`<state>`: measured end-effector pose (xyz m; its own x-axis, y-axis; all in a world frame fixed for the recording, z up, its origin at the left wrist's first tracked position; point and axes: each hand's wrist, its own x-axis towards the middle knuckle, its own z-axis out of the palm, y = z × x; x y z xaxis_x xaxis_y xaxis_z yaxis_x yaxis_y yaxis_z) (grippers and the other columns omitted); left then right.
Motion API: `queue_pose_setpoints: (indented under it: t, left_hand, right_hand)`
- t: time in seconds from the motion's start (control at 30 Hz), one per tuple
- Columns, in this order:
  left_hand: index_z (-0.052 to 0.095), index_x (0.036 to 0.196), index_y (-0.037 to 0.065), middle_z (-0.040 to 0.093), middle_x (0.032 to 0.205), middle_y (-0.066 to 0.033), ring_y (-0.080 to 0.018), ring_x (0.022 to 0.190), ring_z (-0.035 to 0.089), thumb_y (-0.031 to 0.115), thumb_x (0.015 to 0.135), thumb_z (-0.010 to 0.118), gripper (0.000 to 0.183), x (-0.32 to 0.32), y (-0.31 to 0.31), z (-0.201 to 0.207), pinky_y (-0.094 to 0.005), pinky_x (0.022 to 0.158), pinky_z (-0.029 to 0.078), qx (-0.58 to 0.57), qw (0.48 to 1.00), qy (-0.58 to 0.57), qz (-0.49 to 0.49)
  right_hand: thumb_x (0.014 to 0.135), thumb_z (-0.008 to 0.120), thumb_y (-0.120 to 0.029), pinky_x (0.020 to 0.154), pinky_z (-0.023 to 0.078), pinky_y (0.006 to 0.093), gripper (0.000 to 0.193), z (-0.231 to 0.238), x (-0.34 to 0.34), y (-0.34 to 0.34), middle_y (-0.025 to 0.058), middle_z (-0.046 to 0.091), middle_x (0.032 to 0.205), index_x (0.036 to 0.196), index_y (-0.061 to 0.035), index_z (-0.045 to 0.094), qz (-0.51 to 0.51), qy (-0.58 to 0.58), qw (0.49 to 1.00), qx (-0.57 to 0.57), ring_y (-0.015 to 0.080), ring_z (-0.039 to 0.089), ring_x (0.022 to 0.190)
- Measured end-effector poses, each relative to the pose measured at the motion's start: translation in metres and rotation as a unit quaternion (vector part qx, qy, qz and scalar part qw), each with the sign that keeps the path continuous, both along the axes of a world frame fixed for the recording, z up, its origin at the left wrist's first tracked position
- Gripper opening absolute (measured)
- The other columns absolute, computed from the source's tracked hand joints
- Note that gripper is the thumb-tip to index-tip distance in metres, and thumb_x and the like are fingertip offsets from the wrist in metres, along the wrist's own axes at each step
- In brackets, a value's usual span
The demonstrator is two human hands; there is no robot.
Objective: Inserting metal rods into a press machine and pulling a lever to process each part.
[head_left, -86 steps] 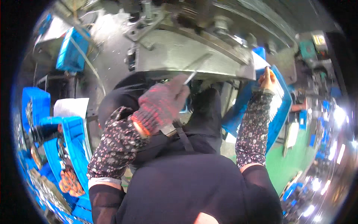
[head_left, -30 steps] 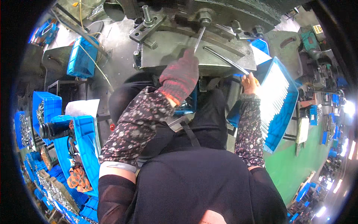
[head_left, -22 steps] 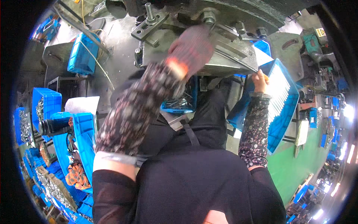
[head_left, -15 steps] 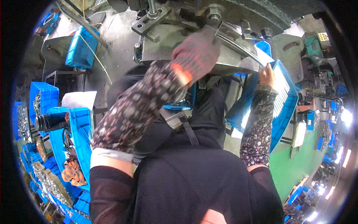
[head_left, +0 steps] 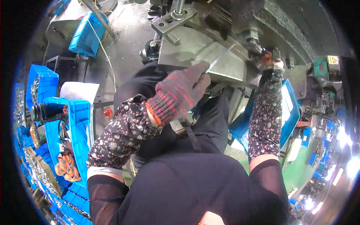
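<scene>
My left hand (head_left: 182, 90), in a dark grey and red striped knit glove, is closed on a thin, shiny metal rod (head_left: 222, 57). The rod slants up and right from the fingertips, over the flat steel plate (head_left: 183, 50) of the machine. Farther right, my right hand (head_left: 267, 60) reaches in beneath the machine's heavy upper part, close by a large bolt (head_left: 252, 36). Its fingers lie in shadow and partly behind metal parts, so what they hold, if anything, is hidden.
A steel clamp bar (head_left: 174, 20) with a threaded stud stands at the plate's left. Below my right forearm leans a blue bin (head_left: 290, 112) with pale contents. To my left are a tall blue bin (head_left: 80, 131) and a smaller one (head_left: 45, 80) holding metal parts.
My left hand has drawn back from the machine, toward me, with a thin rod in its fingers. The right hand has gone from the blue bin's edge up into the machine.
</scene>
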<state>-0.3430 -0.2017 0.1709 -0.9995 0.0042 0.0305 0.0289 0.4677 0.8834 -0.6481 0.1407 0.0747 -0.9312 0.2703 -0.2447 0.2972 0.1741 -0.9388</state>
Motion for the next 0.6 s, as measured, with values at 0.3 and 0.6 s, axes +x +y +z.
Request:
queue_pose_setpoints:
  t: [0.3, 0.6]
  left_hand:
    - [0.055, 0.123, 0.012, 0.062, 0.106, -0.0137, -0.0298, 0.084, 0.065, 0.019, 0.09, 0.055, 0.034, -0.002, 0.003, 0.01, -0.0394, 0.069, 0.053, -0.1, 0.987, -0.107, -0.071]
    - [0.049, 0.118, 0.011, 0.064, 0.068, -0.0152, -0.0357, 0.064, 0.064, 0.027, 0.093, 0.049, 0.029, -0.007, 0.008, 0.017, -0.047, 0.057, 0.05, -0.091, 0.985, -0.138, -0.048]
  right_hand:
    - [0.087, 0.066, -0.027, 0.051, 0.04, 0.0269, 0.019, -0.009, -0.008, -0.03, 0.0002, 0.058, 0.07, 0.084, -0.0084, 0.064, 0.051, 0.108, 0.983, 0.141, 0.0122, 0.052, 0.058]
    - [0.085, 0.068, -0.036, 0.042, 0.031, 0.0232, 0.025, -0.015, 0.035, -0.024, -0.0033, 0.054, 0.062, 0.079, -0.0126, 0.063, 0.051, 0.139, 0.983, 0.108, 0.0066, 0.045, 0.049]
